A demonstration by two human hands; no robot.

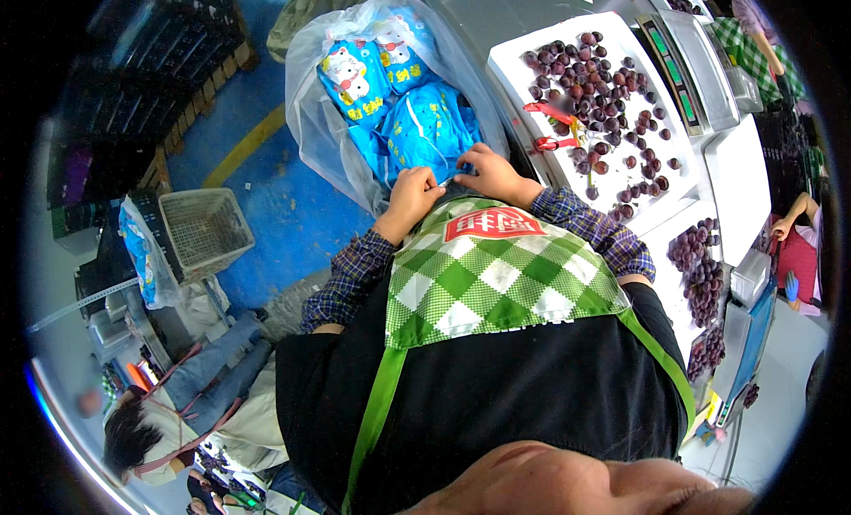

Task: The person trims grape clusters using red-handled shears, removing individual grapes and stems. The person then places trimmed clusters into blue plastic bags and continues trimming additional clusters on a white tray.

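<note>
In the head view, my left hand [413, 199] and my right hand [493, 172] are close together in front of my waist. Bent fingers on both hands pinch the near edge of a crumpled blue plastic bag [422, 133]; the exact grip is partly hidden. That bag lies inside a large clear plastic liner bag [307, 109]. Two more blue printed bags, one with a white cartoon cat [349, 73], lie farther back in the liner. To the right of my right hand, a white foam tray [508, 53] holds loose dark grapes [588, 69] and red-handled snips [552, 111].
Digital scales [671, 69] stand beyond the tray. Grape bunches [698, 272] lie nearer on the right. On the left are a grey plastic crate [206, 226], stacked dark crates [179, 56] and a bending person [213, 375]. Other people work at far right.
</note>
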